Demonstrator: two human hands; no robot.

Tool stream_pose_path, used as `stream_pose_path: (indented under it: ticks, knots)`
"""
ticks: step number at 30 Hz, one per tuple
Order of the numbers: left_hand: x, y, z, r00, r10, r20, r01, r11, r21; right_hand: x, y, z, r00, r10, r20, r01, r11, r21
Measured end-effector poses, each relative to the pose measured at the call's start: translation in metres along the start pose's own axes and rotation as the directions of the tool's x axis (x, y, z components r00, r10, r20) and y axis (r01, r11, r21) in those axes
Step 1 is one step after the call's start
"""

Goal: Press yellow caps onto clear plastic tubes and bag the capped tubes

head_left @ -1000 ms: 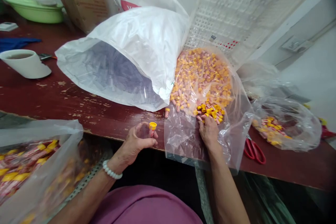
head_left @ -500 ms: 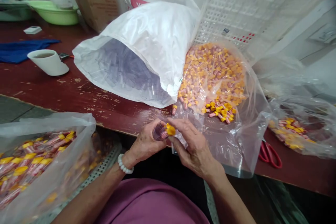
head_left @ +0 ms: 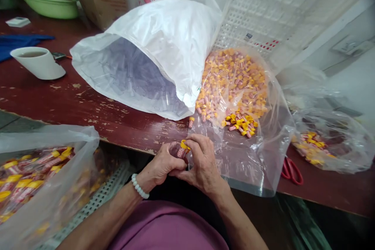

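Just beyond my lap, my left hand (head_left: 161,163) is closed around a clear plastic tube (head_left: 174,149). A yellow-capped insert (head_left: 184,145) with a pink-and-white patterned body sits at the tube, partly hidden by fingers; how deep it goes I cannot tell. My right hand (head_left: 203,160) has its fingers curled on the yellow cap, its thumb against the left hand. Ahead, an open white sack (head_left: 164,27) holds many clear tubes (head_left: 131,80). Beside it, a clear bag (head_left: 249,164) contains many similar inserts (head_left: 234,82), some spilling toward its mouth.
At lower left, a plastic bag (head_left: 67,133) of filled, yellow-capped tubes rests in a crate (head_left: 96,195). A white cup (head_left: 38,64) of dark liquid stands on the red table (head_left: 96,119). Red scissors (head_left: 292,172) lie near another clear bag (head_left: 348,140).
My right hand has closed in on the yellow cap, its fingers now curled and its thumb beside my left hand. The cap has tipped more upright. The view has shifted slightly.
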State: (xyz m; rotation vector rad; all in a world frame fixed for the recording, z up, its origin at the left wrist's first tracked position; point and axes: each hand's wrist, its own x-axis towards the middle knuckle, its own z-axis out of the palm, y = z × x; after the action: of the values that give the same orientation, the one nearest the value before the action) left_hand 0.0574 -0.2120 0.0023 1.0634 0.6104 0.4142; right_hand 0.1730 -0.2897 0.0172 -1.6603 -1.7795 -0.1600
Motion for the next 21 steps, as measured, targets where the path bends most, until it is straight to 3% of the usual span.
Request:
stream_pose_path:
  ticks: [7, 13, 21]
  knots:
    - [-0.002, 0.007, 0.001, 0.992, -0.059, 0.112, 0.072, 0.991, -0.109, 0.001, 0.010, 0.002, 0.990, 0.074, 0.119, -0.107, 0.948, 0.300]
    - [0.000, 0.003, -0.002, 0.999, -0.016, 0.046, 0.019, 0.998, -0.052, 0.000, 0.008, 0.001, 0.994, 0.041, 0.100, -0.056, 0.986, 0.154]
    - [0.003, 0.001, -0.005, 0.998, -0.054, 0.024, 0.054, 0.998, -0.025, -0.004, 0.001, 0.009, 0.996, 0.026, 0.081, -0.038, 0.987, 0.158]
